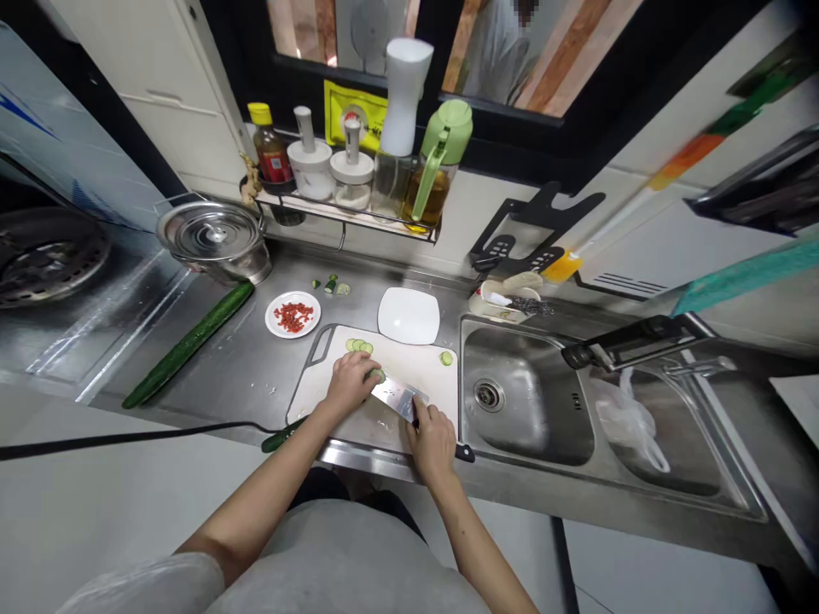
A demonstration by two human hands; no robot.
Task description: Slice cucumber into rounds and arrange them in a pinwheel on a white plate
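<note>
My right hand (433, 437) is closed around a kitchen knife (397, 396), whose broad blade lies slantwise over the white cutting board (313, 385). The end of its black handle sticks out to the right of the hand. My left hand (349, 381) has its fingers pinched on a cucumber slice (377, 374) at the blade's far end. Several overlapping cucumber slices lie on the board just beyond the left hand, and a few more rest at its right corner. Partly hidden by my left forearm, a cucumber piece (276, 441) sits at the counter's front edge.
A whole cucumber (192, 341) lies on the left of the counter, near a lidded steel pot (214, 239). Behind the board are a plate of chopped red bits (271, 317), cucumber ends (330, 285) and a white dish (408, 315). A steel sink (531, 401) adjoins on the right.
</note>
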